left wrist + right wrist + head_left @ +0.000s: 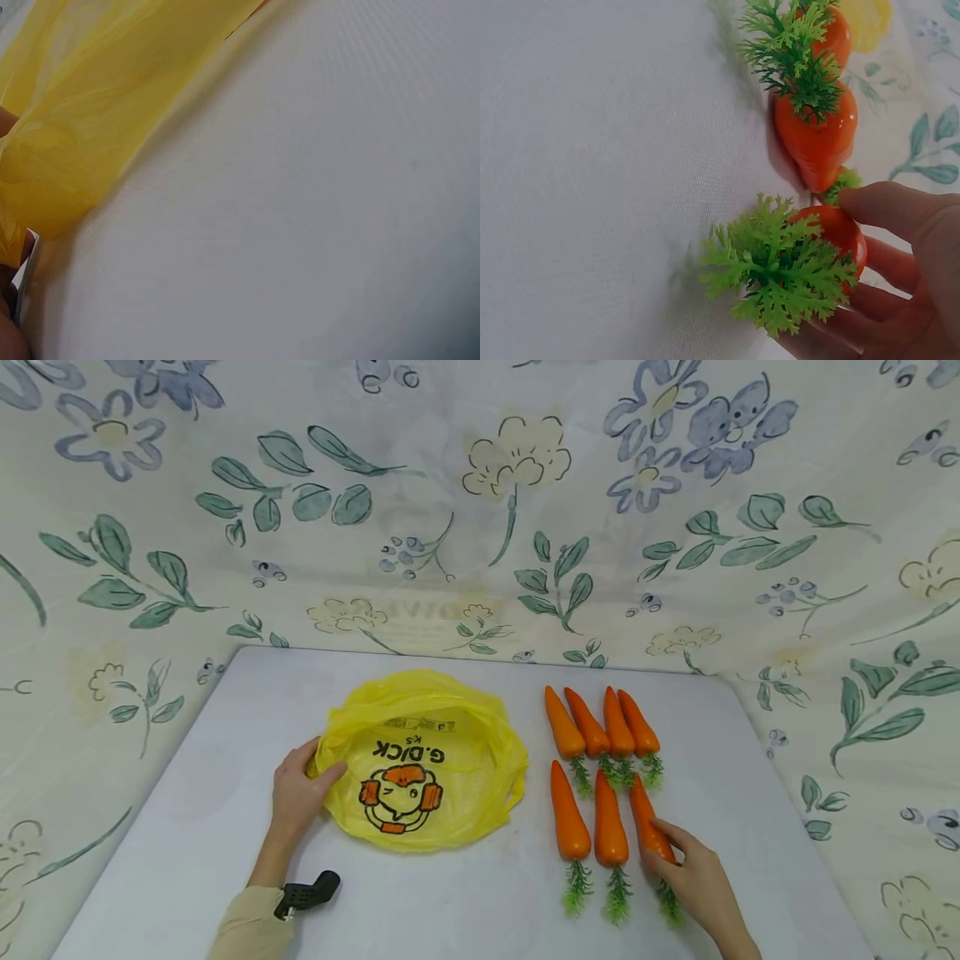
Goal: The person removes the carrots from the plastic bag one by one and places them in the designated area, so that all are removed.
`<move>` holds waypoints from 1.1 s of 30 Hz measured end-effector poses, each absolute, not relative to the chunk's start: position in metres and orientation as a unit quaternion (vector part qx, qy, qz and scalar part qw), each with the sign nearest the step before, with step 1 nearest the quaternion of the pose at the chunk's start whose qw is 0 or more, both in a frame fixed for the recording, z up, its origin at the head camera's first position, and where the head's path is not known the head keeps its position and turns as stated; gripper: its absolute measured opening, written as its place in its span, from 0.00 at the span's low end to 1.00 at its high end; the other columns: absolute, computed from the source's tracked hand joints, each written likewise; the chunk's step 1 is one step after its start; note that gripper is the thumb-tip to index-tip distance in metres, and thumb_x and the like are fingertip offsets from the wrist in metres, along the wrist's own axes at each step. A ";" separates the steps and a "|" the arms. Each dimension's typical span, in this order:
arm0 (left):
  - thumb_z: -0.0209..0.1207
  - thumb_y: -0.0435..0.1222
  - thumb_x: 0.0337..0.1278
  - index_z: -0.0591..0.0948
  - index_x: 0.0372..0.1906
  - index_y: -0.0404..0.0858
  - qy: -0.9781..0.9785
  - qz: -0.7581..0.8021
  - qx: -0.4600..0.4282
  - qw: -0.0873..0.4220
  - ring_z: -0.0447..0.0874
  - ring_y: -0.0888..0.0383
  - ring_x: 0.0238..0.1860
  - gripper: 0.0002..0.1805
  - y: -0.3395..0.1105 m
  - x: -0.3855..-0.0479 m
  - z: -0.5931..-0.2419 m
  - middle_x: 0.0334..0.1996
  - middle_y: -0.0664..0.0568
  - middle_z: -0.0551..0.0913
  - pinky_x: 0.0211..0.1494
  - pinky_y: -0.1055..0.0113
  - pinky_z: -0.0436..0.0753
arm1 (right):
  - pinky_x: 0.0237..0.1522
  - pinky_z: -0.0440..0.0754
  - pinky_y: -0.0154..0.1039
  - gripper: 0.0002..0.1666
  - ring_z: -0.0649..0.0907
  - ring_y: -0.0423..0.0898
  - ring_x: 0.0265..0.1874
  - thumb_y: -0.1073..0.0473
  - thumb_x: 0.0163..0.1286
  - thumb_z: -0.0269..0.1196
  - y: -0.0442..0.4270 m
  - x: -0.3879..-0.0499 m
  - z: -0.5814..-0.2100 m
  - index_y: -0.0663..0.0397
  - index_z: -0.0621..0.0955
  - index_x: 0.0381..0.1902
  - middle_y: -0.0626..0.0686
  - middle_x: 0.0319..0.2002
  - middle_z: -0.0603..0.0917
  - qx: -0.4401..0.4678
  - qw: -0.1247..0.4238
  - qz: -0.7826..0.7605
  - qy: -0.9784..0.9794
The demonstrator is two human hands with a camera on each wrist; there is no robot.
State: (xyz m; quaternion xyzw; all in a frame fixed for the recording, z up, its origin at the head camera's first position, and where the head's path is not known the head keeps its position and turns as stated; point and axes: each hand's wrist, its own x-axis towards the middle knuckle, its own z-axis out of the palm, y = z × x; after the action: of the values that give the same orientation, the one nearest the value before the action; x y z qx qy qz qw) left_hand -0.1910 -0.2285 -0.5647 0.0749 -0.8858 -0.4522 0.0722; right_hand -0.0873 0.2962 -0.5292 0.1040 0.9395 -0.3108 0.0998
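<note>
On the left of the table, a yellow plastic bag [465, 785] with a printed cartoon face lies with its mouth spread. My left hand [296, 787] pinches the bag's left edge, thumb on the inner side and fingers outside. In the left wrist view, the bag's yellow film [112, 97] hides most of those fingers. At the front right, my right hand [701, 877] grips an orange carrot [647, 810] with a green leafy top. The right wrist view shows the thumb and fingers around that carrot's thick end [847, 236], near its leaves [769, 270].
Two more carrots, a middle one [611, 827] and a left one [570, 818], lie beside the held carrot. Behind them is a row of several carrots [562, 727]. The white table [465, 902] meets a floral cloth [450, 527] at the back. A black strap device [307, 895] is on the left wrist.
</note>
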 end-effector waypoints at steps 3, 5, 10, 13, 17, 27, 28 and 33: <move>0.59 0.41 0.61 0.67 0.69 0.29 -0.885 -0.454 0.076 0.072 0.62 0.35 0.66 0.35 -0.229 -0.191 -0.565 0.64 0.32 0.69 0.71 0.38 0.54 | 0.52 0.82 0.56 0.35 0.73 0.67 0.63 0.50 0.69 0.65 0.295 -0.089 -0.529 0.61 0.72 0.68 0.69 0.65 0.74 0.103 0.098 -0.307 0.941; 0.59 0.41 0.60 0.67 0.69 0.29 -0.884 -0.456 0.075 0.073 0.62 0.35 0.66 0.35 -0.230 -0.191 -0.566 0.64 0.32 0.70 0.71 0.38 0.54 | 0.52 0.82 0.56 0.35 0.74 0.67 0.63 0.50 0.68 0.65 0.294 -0.089 -0.529 0.61 0.72 0.68 0.69 0.65 0.74 0.102 0.097 -0.307 0.941; 0.60 0.42 0.60 0.68 0.69 0.29 -0.883 -0.458 0.071 0.077 0.63 0.36 0.65 0.35 -0.231 -0.191 -0.568 0.63 0.33 0.70 0.69 0.39 0.56 | 0.53 0.82 0.56 0.34 0.74 0.67 0.63 0.51 0.69 0.65 0.293 -0.089 -0.527 0.61 0.72 0.68 0.69 0.65 0.74 0.099 0.095 -0.309 0.941; 0.61 0.42 0.60 0.69 0.68 0.30 -0.883 -0.457 0.068 0.079 0.64 0.36 0.64 0.34 -0.231 -0.191 -0.568 0.63 0.33 0.71 0.68 0.40 0.58 | 0.53 0.82 0.57 0.34 0.74 0.67 0.63 0.51 0.69 0.65 0.293 -0.089 -0.526 0.60 0.72 0.68 0.69 0.65 0.73 0.099 0.097 -0.310 0.940; 0.62 0.43 0.60 0.69 0.68 0.30 -0.884 -0.457 0.062 0.082 0.65 0.37 0.63 0.35 -0.230 -0.191 -0.567 0.62 0.33 0.71 0.68 0.40 0.60 | 0.54 0.80 0.58 0.34 0.73 0.68 0.63 0.51 0.69 0.65 0.293 -0.090 -0.525 0.61 0.72 0.68 0.69 0.65 0.73 0.095 0.097 -0.311 0.940; 0.61 0.45 0.61 0.67 0.69 0.31 -0.891 -0.445 0.056 0.071 0.62 0.36 0.66 0.36 -0.229 -0.190 -0.565 0.65 0.33 0.69 0.69 0.36 0.56 | 0.55 0.80 0.59 0.33 0.74 0.67 0.62 0.53 0.70 0.63 0.300 -0.093 -0.524 0.62 0.71 0.69 0.69 0.64 0.74 0.071 0.093 -0.320 0.940; 0.61 0.45 0.61 0.67 0.69 0.31 -0.892 -0.443 0.053 0.070 0.61 0.36 0.66 0.36 -0.230 -0.190 -0.565 0.66 0.33 0.69 0.69 0.36 0.55 | 0.54 0.80 0.59 0.33 0.75 0.67 0.62 0.54 0.70 0.63 0.301 -0.094 -0.524 0.62 0.71 0.69 0.69 0.64 0.75 0.069 0.091 -0.321 0.940; 0.60 0.47 0.62 0.64 0.71 0.30 -0.900 -0.431 0.030 0.060 0.60 0.35 0.66 0.38 -0.232 -0.193 -0.563 0.66 0.32 0.67 0.68 0.34 0.54 | 0.51 0.83 0.57 0.32 0.77 0.66 0.59 0.56 0.70 0.62 0.306 -0.099 -0.519 0.61 0.71 0.69 0.70 0.62 0.76 0.063 0.080 -0.321 0.942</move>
State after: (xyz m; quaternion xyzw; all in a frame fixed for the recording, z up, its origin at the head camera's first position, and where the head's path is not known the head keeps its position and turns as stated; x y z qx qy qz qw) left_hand -0.1930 -0.2316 -0.5630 0.0301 -0.8998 -0.4313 0.0595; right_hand -0.0995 0.3057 -0.5190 0.0631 0.9416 -0.3211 0.0797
